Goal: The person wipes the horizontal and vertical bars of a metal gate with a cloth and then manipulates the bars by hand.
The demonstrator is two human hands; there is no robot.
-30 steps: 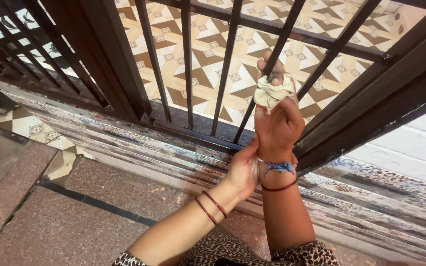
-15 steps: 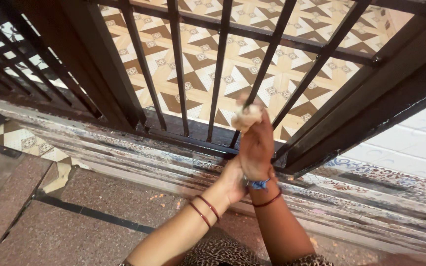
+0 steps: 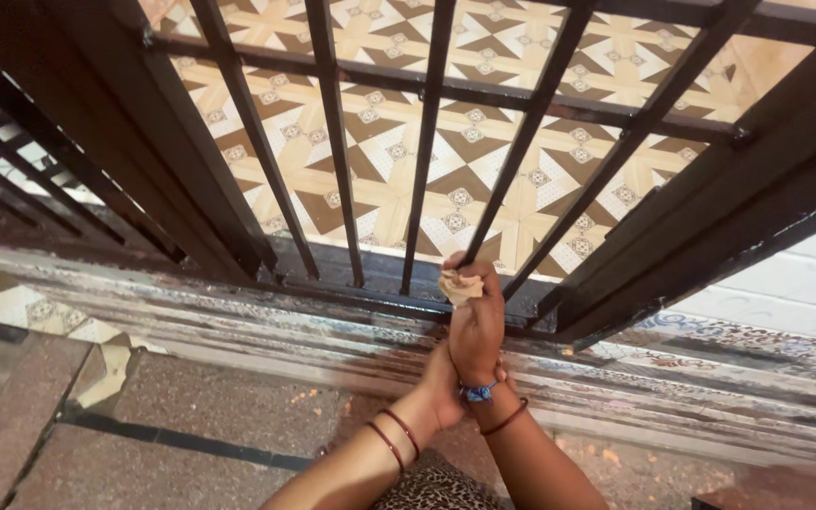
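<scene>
My right hand (image 3: 475,316) is closed around a crumpled pale cloth (image 3: 458,286) and presses it against the bottom of a dark metal bar (image 3: 512,170) of the gate, close to its lower rail (image 3: 351,283). My left hand (image 3: 442,382) wraps around my right wrist just below a blue thread band. Both wrists wear thin red bangles.
The black barred gate (image 3: 332,142) stands over a worn, paint-streaked threshold (image 3: 238,316). Patterned brown and cream floor tiles (image 3: 465,179) show behind the bars. A speckled stone floor (image 3: 144,416) lies in front. A thick gate frame (image 3: 739,198) slants at the right.
My right hand has slid the cloth down the bar from about mid-height to its base. My left hand stayed on the right wrist and went down with it.
</scene>
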